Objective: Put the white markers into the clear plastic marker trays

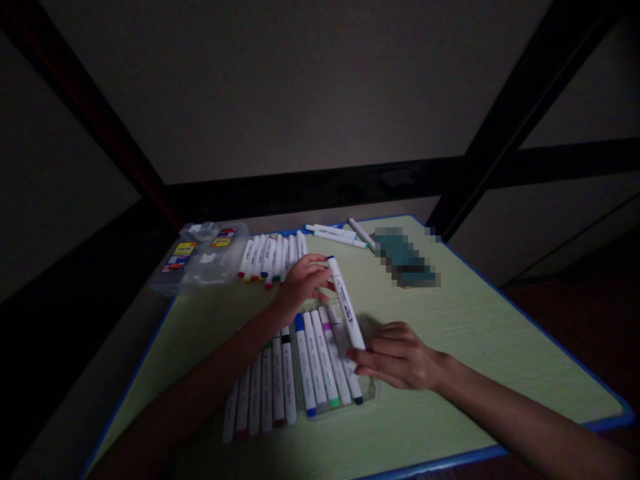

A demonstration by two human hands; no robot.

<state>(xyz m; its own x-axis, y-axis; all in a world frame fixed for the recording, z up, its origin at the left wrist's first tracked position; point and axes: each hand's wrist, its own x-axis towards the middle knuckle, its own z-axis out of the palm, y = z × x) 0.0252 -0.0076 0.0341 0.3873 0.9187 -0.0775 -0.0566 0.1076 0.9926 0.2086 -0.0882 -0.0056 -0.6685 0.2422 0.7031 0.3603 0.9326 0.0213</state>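
Observation:
A white marker (347, 303) with a dark blue tip is held up at a slant between my hands. My right hand (395, 355) pinches its lower end between thumb and fingers. At the upper end, my left hand (303, 280) has its bent fingers against the cap, the other fingers somewhat apart. Beneath the raised marker lies a clear plastic case (373, 392) holding several white markers (320, 357) side by side. To its left, another row of white markers (263, 393) lies partly under my left forearm.
A clear case with colourful labels (207, 257) sits at the table's far left. Beside it lies a row of markers with coloured ends (260, 257). Loose markers (335, 235) and a pixelated dark green object (405, 257) lie farther back. The light green table (450, 320) has a blue edge.

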